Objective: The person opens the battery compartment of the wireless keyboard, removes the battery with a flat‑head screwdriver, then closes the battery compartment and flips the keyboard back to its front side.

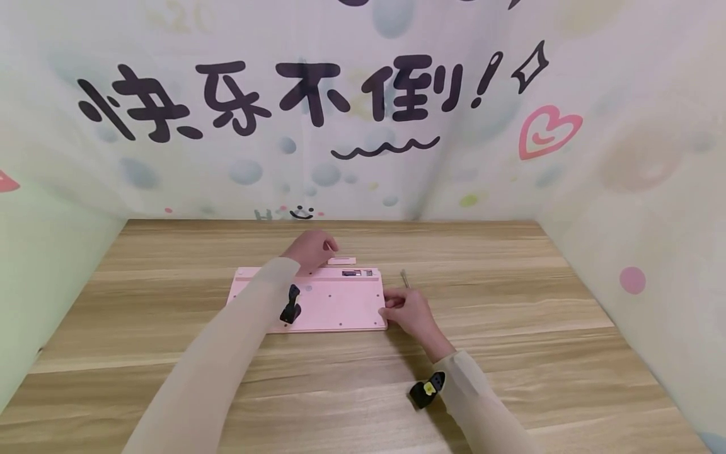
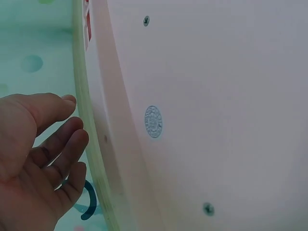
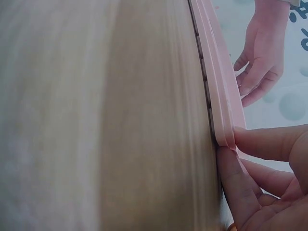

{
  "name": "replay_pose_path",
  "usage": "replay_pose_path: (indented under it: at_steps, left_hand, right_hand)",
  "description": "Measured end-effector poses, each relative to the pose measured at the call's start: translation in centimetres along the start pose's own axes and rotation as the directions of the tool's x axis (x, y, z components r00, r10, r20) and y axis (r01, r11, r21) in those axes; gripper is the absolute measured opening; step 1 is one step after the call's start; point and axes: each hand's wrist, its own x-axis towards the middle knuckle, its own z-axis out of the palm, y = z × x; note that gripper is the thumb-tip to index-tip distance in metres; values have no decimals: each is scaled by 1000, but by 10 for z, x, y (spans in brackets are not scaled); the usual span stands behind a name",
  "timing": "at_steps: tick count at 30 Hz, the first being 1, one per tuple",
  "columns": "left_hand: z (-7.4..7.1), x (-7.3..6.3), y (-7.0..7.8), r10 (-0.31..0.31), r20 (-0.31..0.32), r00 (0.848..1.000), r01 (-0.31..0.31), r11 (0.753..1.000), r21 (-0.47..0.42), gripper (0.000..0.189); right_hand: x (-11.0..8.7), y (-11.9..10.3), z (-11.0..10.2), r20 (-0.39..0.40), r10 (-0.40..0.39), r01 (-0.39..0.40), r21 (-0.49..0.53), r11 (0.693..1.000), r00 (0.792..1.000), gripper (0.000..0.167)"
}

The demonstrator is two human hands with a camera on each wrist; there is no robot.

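Note:
A pink keyboard [image 1: 334, 309] lies face down on the table, its screwed underside up. Near its far right edge an uncovered slot [image 1: 351, 273] shows a dark, battery-like piece; its details are too small to tell. My right hand [image 1: 411, 313] pinches the keyboard's right edge, with the thumb on the underside. Just past the far edge, my left hand [image 1: 313, 250] hovers with loosely bent fingers; the left wrist view shows nothing in them. Close to those fingers lies a small pink cover [image 1: 342, 260], apart from the keyboard.
A thin grey metal tool [image 1: 404, 277] lies beyond my right hand, partly hidden. The wood-grain table [image 1: 488, 265] meets a printed cloth wall [image 1: 363, 183] at the back and sides. Black wrist cameras sit on both sleeves.

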Motion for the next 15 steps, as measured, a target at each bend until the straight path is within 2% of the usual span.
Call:
replay_pose_path:
  at_steps: [7, 11, 15]
  left_hand:
    - [-8, -13, 8, 28, 33, 999, -27, 1000, -10, 24]
    - [-10, -19, 8, 39, 46, 998, -38, 999, -19, 22]
    - [-11, -25, 6, 23, 52, 998, -22, 999, -24, 21]
  right_hand:
    - [0, 0, -1, -4, -15, 15, -3, 1000, 1000, 34]
    - [0, 1, 0, -5, -27, 27, -5, 1000, 1000, 34]
    - [0, 1, 0, -2, -22, 22, -7, 1000, 1000, 34]
